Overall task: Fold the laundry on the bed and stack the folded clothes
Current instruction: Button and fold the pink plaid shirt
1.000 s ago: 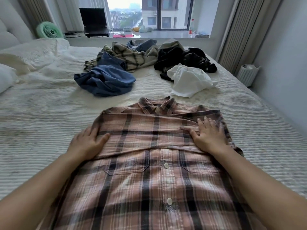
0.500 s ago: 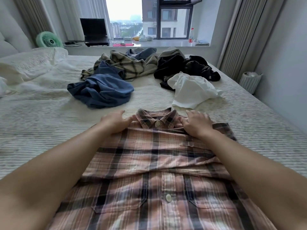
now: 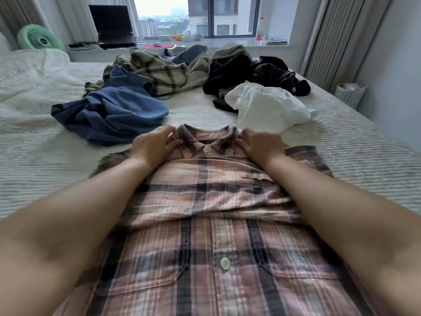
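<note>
A pink plaid shirt [image 3: 205, 201] lies buttoned and face up on the bed [image 3: 45, 160], its sleeves folded across the chest. My left hand [image 3: 152, 148] pinches the left side of the collar. My right hand [image 3: 262, 147] grips the right side of the collar with curled fingers. Beyond the collar lie unfolded clothes: a blue garment [image 3: 109, 112], a white garment [image 3: 268, 108], a beige plaid shirt [image 3: 164, 71] and black clothes [image 3: 250, 71].
A pillow and rumpled white duvet [image 3: 29, 71] lie at the left. A green fan [image 3: 41, 39] and a laptop [image 3: 114, 26] stand on the window ledge. A white bin [image 3: 349, 92] sits on the floor to the right of the bed.
Both hands moved up from the folded sleeves at the shirt's chest to the collar and took hold of it. The view has leaned forward.
</note>
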